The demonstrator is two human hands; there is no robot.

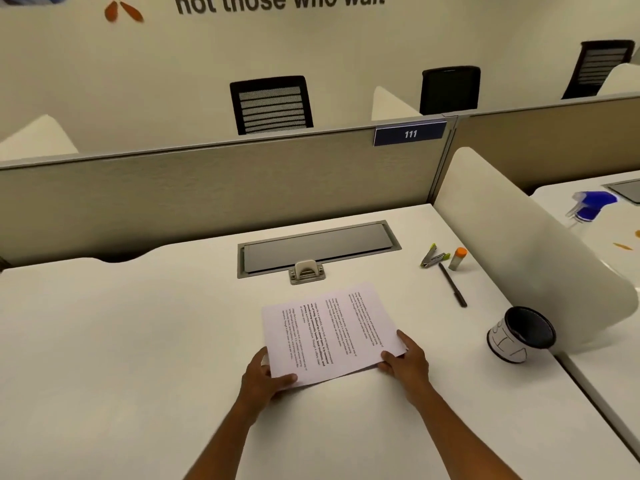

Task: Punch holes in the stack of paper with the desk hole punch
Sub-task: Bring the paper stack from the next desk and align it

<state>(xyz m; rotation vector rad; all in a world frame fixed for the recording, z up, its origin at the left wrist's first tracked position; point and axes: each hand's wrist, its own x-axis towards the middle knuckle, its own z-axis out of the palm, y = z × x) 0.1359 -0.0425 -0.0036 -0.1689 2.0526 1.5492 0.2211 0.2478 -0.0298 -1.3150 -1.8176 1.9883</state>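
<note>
Item: thin white stack of printed paper sheets [330, 332], lying on white desk top [138, 341], text lines running near to far, near corners pinched from both sides. Left hand [265, 375]: thumb on top of near-left corner, fingers curled beneath, grasping. Right hand [403, 358]: gripping near-right corner likewise, thumb on top. Item: small beige metal desk hole punch [307, 270], standing beyond far edge of stack, just apart from it, against grey recessed cable tray [318, 247]. Bearing from hands: straight ahead, slightly left of stack centre; nearly equal reach, left hand marginally nearer. Punch slot apparently facing stack's far edge. Judged next: slide stack forward, far edge into slot. Holes not yet punched.
</note>
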